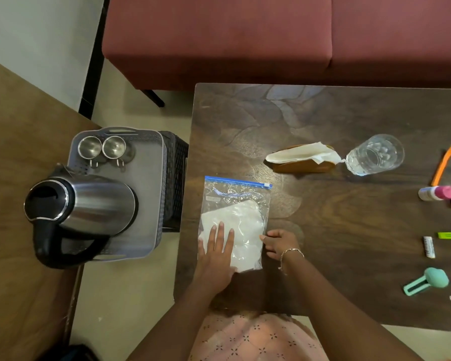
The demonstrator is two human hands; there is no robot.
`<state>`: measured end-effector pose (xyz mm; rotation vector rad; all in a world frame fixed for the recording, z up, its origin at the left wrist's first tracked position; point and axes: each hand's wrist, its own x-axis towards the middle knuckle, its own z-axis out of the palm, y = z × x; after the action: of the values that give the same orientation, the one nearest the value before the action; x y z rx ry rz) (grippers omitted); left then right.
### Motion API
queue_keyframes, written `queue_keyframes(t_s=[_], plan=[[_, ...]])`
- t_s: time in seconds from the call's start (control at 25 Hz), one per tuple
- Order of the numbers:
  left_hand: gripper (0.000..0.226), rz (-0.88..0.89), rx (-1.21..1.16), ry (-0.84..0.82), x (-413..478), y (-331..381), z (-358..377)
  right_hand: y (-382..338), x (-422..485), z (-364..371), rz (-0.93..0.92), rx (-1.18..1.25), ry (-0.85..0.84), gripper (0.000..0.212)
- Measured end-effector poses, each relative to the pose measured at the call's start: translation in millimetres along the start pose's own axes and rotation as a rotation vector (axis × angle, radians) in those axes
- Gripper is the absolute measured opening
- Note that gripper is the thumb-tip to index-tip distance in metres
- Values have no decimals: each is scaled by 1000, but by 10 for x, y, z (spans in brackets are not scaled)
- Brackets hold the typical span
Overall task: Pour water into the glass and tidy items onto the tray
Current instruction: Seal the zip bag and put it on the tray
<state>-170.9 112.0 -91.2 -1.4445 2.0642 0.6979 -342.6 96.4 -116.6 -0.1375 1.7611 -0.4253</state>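
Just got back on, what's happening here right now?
A person is handling a zip bag on the table: the left hand lies flat on it, and the right hand, fingers curled, is at its right edge. The kettle and two cups stand on the tray to the left. The glass stands on the table, off the tray.

L hand (216,252) lay flat, palm down, fingers straight & slightly spread, pointing away from the body. R hand (279,244) sat just beside it, fingers curled, tips turned toward the L; grip unclear. Both forearms reached fwd from the bottom, converging.
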Motion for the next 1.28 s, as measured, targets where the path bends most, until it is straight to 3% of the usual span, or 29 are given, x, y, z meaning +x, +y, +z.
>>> queue_keyframes(t_s=[0.24, 0.4, 0.48, 0.64, 0.76, 0.96, 1.08, 1.2, 1.28], plan=[[97, -32, 32, -52, 84, 61, 222, 72, 82, 177, -23, 26, -2, 18], [96, -49, -12, -104, 124, 58, 233, 91, 136, 214, -100, -82, 59, 25], [91, -64, -68, -51, 96, 51, 148, 74, 87, 202, -158, -116, 40, 27], [81, -186, -277, 161, -66, -56, -237, -120, -188, 94, -328, -219, 3, 33], [82, -227, -458, 337, -235, -113, -643, -370, -580, -104, -557, -361, -23, 39], [73, -12, -742, 744, -510, 138, -1516, -765, -1216, -619, -970, -621, 61, 40], [73, 99, -906, 888, -769, 418, -2066, -942, -1553, -915, -1117, -578, 84, 40], [84, 36, -1064, 947, -952, 557, -2264, -1099, -1851, -1134, -1265, -412, 82, 33], [85, 57, -1049, 1035, -1068, 607, -2295, -1195, -1993, -1215, -1353, -366, 72, 22]])
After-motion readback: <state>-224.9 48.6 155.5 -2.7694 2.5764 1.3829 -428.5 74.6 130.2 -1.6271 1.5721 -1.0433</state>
